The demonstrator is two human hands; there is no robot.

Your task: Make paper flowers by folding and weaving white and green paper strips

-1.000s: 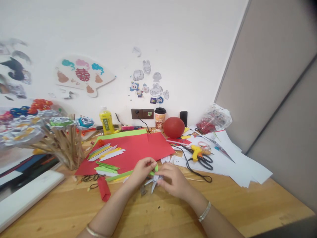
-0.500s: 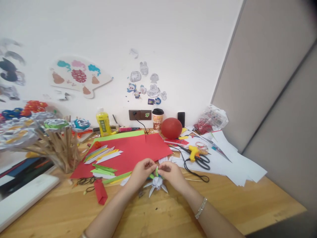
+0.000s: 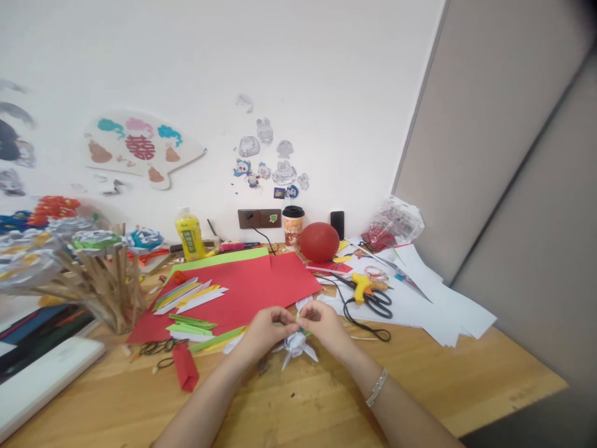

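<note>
Fingertips of my left hand [image 3: 274,328] and my right hand [image 3: 319,319] meet just above the table's middle, both pinching a small green paper piece [image 3: 299,317] that they mostly cover. Directly below them a folded white paper flower [image 3: 295,346] points its petals toward me. Whether the green piece is joined to the flower cannot be seen. Green paper strips [image 3: 192,322] lie left of my left hand, and a red folded paper piece [image 3: 185,367] sits nearer to me.
A yellow glue gun [image 3: 360,288] and black-handled scissors [image 3: 379,304] rest on white sheets [image 3: 448,311] at right. Behind stand a red balloon [image 3: 319,242], a lidded cup [image 3: 293,228] and a yellow bottle [image 3: 189,235]. Paper flowers on sticks [image 3: 114,292] crowd the left.
My fingers have closed in over the green piece, so less of it shows. The left hand has turned slightly over the flower. The whole view has shifted a little.
</note>
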